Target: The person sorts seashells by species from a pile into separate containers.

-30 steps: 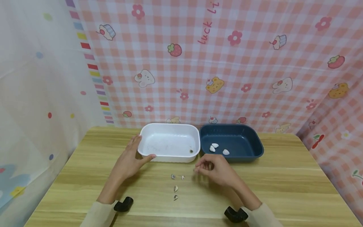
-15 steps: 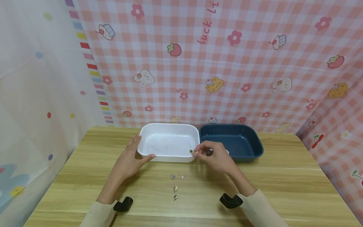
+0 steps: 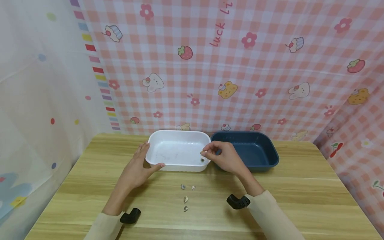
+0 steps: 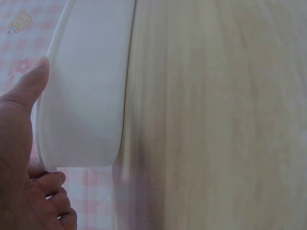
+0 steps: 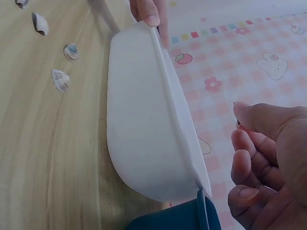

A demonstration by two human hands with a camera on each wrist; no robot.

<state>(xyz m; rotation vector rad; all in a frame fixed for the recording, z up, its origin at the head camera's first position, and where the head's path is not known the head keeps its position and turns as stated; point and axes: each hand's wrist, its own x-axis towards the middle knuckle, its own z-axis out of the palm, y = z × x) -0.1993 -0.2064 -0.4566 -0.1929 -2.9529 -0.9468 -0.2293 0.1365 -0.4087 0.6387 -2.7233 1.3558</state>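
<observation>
My left hand (image 3: 136, 170) holds the near left corner of the white basin (image 3: 180, 167), thumb on the front rim and fingers along its left side. In the left wrist view the thumb (image 4: 36, 81) lies on the rim. Over the basin's right end, my right hand (image 3: 225, 158) pinches a small seashell (image 3: 202, 152) between thumb and fingertips, mostly hidden by them. Inside, below those fingertips, lies a small dark shell (image 3: 202, 160). Several seashells (image 3: 186, 199) lie on the table in front; the right wrist view shows a ribbed one (image 5: 61, 80) among them.
A dark blue basin (image 3: 274, 160) stands against the white one's right side; my right hand and wrist cover its near left part. Both stand at the back of the wooden table (image 3: 306, 186), before a pink checked cloth (image 3: 264, 66).
My right hand has moved from the table in front of the basins up and over the white basin's right end, carrying the pinched seashell. My left hand has stayed at its corner.
</observation>
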